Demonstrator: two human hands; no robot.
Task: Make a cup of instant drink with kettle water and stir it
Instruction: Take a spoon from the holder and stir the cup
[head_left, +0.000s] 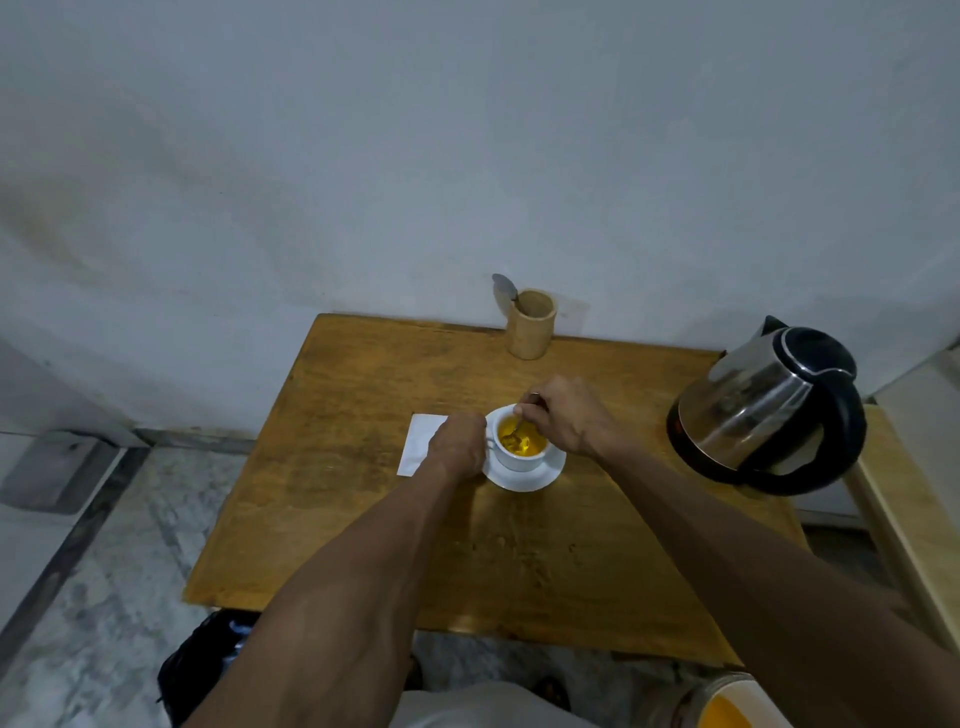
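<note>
A white cup (511, 460) of yellow drink stands on a white saucer (545, 477) in the middle of the wooden table (363, 519). My left hand (457, 447) grips the cup's handle side. My right hand (569, 422) sits over the cup's far rim, pinching a spoon (517, 434) whose bowl dips into the liquid. A steel kettle (763, 410) with a black lid and handle stands at the table's right edge.
A white paper sachet (418, 444) lies flat left of the cup, partly under my left hand. A bamboo holder (531, 325) with a spoon in it stands at the back edge by the wall. A yellow-lidded jar (727, 706) is at bottom right.
</note>
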